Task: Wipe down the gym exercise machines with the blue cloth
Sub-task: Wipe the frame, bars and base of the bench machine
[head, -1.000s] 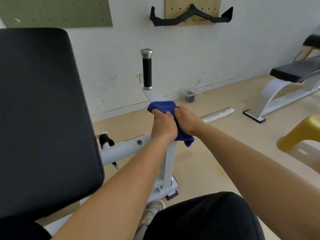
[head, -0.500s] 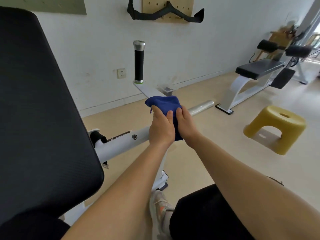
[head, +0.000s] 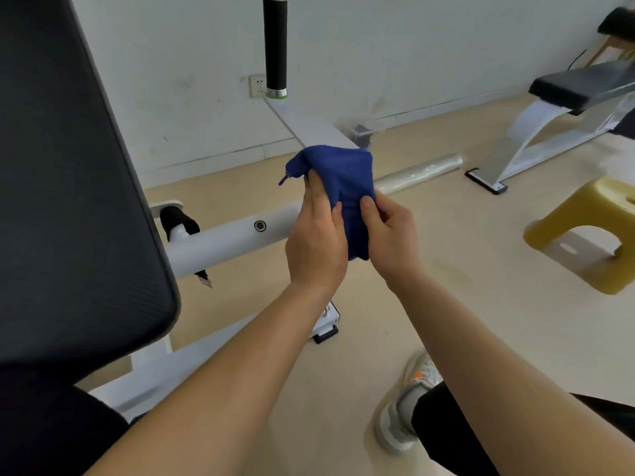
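Crumpled dark-blue fabric cloth (head: 340,180), over the white round steel machine tube (head: 223,242): I am clamping it between my left grip (head: 316,250) and right grip (head: 391,235), both curled into its folds, seemingly bunching it for firmer wiping.

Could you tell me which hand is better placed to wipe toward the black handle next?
Probably the left hand: its fingers sit higher on the blue cloth, nearer the black handle.
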